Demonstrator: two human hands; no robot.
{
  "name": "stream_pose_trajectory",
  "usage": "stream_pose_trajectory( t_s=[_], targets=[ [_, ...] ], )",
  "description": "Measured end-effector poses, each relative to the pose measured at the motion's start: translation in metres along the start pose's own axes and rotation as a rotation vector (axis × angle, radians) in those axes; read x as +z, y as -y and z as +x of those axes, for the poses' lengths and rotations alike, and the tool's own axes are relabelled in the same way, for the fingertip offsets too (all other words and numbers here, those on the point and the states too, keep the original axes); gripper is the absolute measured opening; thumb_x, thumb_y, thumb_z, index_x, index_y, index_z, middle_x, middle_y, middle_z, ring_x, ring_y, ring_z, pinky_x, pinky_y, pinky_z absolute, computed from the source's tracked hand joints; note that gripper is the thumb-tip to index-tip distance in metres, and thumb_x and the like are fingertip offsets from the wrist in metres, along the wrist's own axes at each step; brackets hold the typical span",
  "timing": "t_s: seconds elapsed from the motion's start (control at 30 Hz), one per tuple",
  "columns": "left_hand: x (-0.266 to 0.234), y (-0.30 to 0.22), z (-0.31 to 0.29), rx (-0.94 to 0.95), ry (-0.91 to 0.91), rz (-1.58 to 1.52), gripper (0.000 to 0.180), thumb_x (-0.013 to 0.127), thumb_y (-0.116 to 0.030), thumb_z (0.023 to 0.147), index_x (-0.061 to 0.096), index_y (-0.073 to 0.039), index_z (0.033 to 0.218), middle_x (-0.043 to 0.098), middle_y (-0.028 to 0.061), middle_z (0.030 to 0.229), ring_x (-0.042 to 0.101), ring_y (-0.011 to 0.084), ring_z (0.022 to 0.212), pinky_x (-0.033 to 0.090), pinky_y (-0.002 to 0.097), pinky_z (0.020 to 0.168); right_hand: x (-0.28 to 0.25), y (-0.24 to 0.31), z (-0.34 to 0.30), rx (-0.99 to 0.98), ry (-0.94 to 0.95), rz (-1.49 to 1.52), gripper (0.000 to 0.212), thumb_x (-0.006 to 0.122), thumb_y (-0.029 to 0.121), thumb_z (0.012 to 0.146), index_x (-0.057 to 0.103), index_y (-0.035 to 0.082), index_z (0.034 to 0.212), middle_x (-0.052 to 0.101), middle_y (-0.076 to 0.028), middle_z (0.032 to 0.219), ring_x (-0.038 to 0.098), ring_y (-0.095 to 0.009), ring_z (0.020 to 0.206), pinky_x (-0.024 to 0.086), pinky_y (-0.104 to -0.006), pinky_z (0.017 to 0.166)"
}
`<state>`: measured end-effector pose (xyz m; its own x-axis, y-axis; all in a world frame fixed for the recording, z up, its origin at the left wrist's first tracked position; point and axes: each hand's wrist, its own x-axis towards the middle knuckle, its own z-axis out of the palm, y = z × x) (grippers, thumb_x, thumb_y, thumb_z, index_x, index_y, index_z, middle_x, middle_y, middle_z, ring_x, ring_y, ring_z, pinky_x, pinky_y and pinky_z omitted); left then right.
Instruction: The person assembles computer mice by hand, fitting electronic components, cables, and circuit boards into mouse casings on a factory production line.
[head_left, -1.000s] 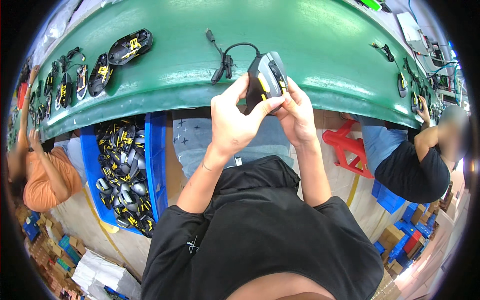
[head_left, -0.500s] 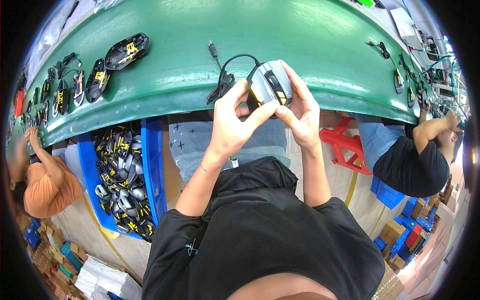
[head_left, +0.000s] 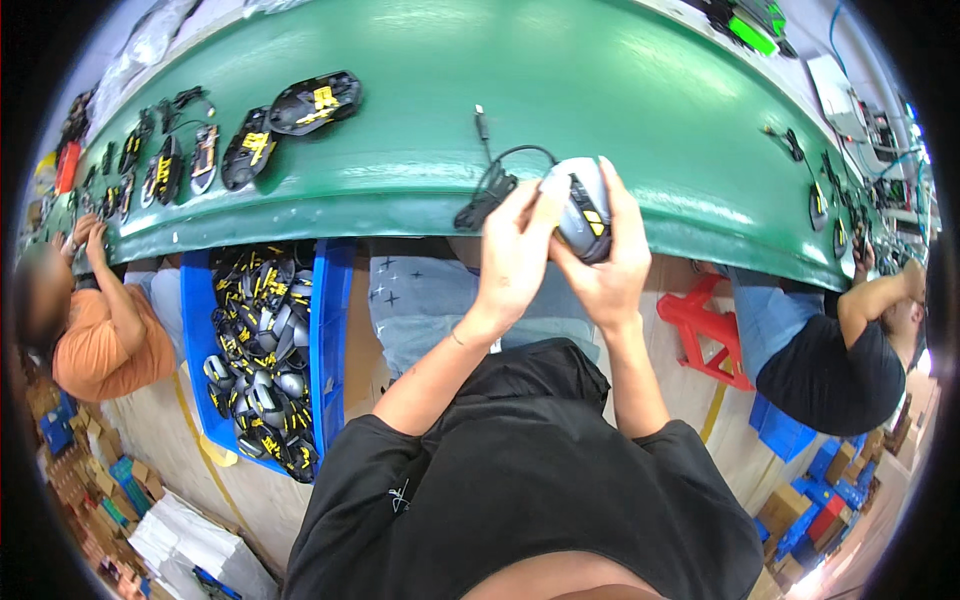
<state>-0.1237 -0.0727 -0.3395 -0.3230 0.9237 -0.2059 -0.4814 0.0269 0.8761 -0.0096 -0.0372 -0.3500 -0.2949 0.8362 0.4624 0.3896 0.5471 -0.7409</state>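
Observation:
A grey and black computer mouse with yellow parts (head_left: 584,212) is held between my two hands at the near edge of the green bench. My left hand (head_left: 520,235) grips its left side, fingers over the top. Round its right side wraps my right hand (head_left: 618,255), fingers along the shell and thumb underneath. From the mouse's far end a black cable (head_left: 487,200) runs left, bundled on the bench, its plug pointing away from me. The mouse's underside is hidden.
Open mouse shells (head_left: 315,102) and several part-built mice lie along the green bench (head_left: 420,60) to the left. A blue bin (head_left: 331,340) of mouse parts stands below left. A red stool (head_left: 705,330) is at right. Co-workers sit left (head_left: 112,340) and right (head_left: 835,360).
The mouse has been turned and tilted between my hands, with my left fingers shifted over its top. The view has shifted, so the bench items appear further right and lower.

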Motion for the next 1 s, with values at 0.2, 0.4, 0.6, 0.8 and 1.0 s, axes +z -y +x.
stream_pose_trajectory(
  t_s=[0.2, 0.4, 0.6, 0.8, 1.0],
  targets=[
    [-0.014, -0.017, 0.007, -0.051, 0.245, 0.006, 0.044, 0.05, -0.032, 0.1, 0.054, 0.002, 0.129, 0.065, 0.0143, 0.115, 0.064, 0.0201, 0.103, 0.054, 0.0324, 0.086, -0.046, -0.016, 0.068, 0.327, -0.106, 0.299, 0.073, 0.082, 0.021, 0.077, 0.047, -0.003, 0.136, 0.061, -0.012, 0.117, 0.06, -0.018, 0.103, 0.048, -0.0309, 0.092],
    [-0.039, -0.024, 0.003, -0.067, 0.165, 0.086, 0.038, 0.053, -0.031, 0.098, 0.062, 0.001, 0.117, 0.069, 0.0129, 0.106, 0.066, 0.017, 0.092, 0.054, 0.0307, 0.082, -0.174, -0.146, 0.129, 0.458, -0.45, -0.086, 0.077, 0.086, 0.037, 0.07, 0.057, -0.003, 0.129, 0.063, -0.009, 0.111, 0.059, -0.016, 0.098, 0.044, -0.0279, 0.092],
    [-0.071, -0.043, -0.005, -0.009, 0.033, 0.156, 0.035, 0.053, -0.029, 0.099, 0.063, 0.0, 0.114, 0.07, 0.013, 0.102, 0.067, 0.0172, 0.089, 0.053, 0.0295, 0.08, -0.14, -0.201, 0.075, 0.566, -0.344, -0.767, 0.081, 0.077, 0.057, 0.071, 0.059, 0.0, 0.125, 0.061, -0.023, 0.12, 0.057, -0.038, 0.113, 0.044, -0.0452, 0.097],
    [-0.079, -0.072, -0.016, 0.139, 0.011, 0.124, 0.032, 0.052, -0.022, 0.098, 0.061, 0.004, 0.114, 0.069, 0.0184, 0.101, 0.068, 0.0218, 0.088, 0.053, 0.032, 0.08, -0.134, -0.191, 0.083, 0.518, -0.336, -1.31, 0.075, 0.061, 0.069, 0.078, 0.059, 0.012, 0.127, 0.059, -0.021, 0.119, 0.055, -0.038, 0.114, 0.045, -0.0479, 0.095],
    [-0.055, -0.121, -0.068, 0.767, 0.292, 0.048, 0.029, 0.058, -0.014, 0.089, 0.056, 0.006, 0.11, 0.067, 0.0222, 0.083, 0.066, 0.0298, 0.072, 0.053, 0.0393, 0.065, -0.137, -0.192, 0.084, 0.586, -0.403, -1.003, 0.08, 0.057, 0.069, 0.081, 0.053, 0.008, 0.133, 0.057, -0.02, 0.128, 0.054, -0.038, 0.115, 0.043, -0.0469, 0.097]
  ],
)
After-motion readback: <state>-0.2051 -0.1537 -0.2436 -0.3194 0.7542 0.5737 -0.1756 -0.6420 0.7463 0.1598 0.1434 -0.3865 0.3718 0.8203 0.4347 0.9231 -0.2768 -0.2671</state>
